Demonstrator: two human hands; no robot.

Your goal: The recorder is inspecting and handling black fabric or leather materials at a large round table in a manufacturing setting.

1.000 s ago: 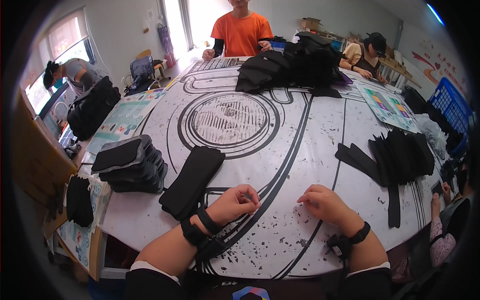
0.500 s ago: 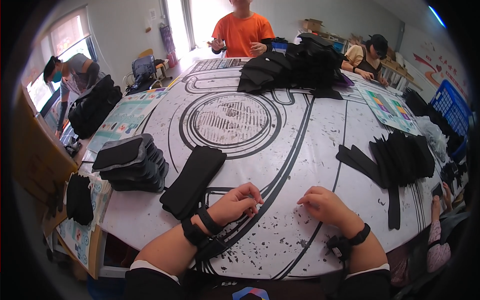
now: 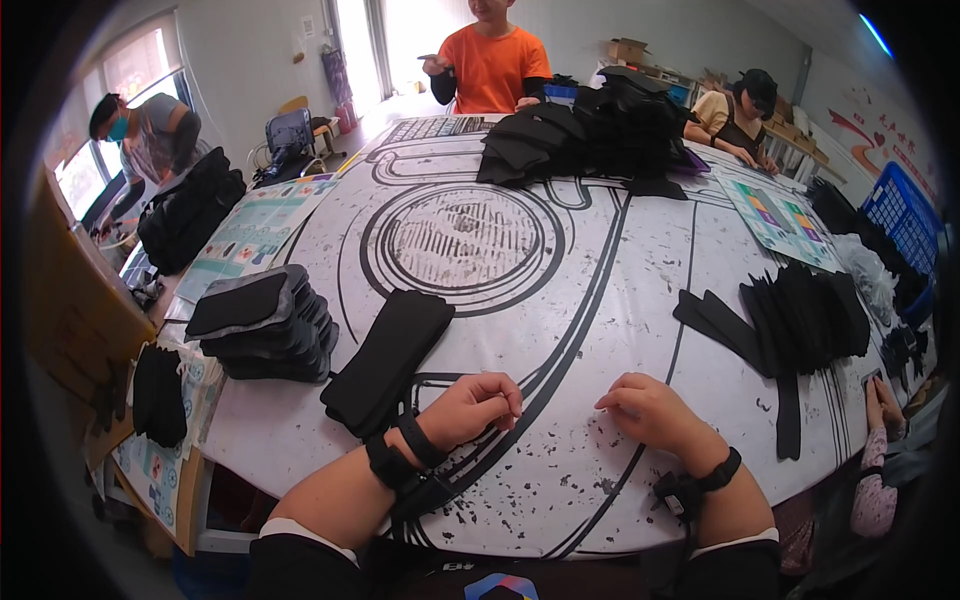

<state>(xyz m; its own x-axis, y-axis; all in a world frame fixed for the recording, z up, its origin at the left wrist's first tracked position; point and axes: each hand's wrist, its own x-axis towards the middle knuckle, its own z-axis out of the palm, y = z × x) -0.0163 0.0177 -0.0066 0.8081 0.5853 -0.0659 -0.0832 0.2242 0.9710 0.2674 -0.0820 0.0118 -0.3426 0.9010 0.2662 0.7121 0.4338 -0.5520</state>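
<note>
My left hand rests low over the white table, its fingers curled inward and nothing visible in them. Close beside it lies a flat stack of long black fabric pieces, which it does not hold. Opposite, my right hand is loosely closed with bent fingers pointing toward the left one, and no object shows in it. A gap of bare table separates the two hands. Farther right, a fanned pile of black strips lies apart from my right hand.
A stack of grey-and-black padded pieces stands at left. Across the table rises a large heap of black pieces, near a person in orange. Other people work left and right. A blue basket stands at the right edge.
My left fingers have curled in more; my right hand stays nearly still. The person in orange has raised a hand holding something thin. The person at left has shifted slightly.
</note>
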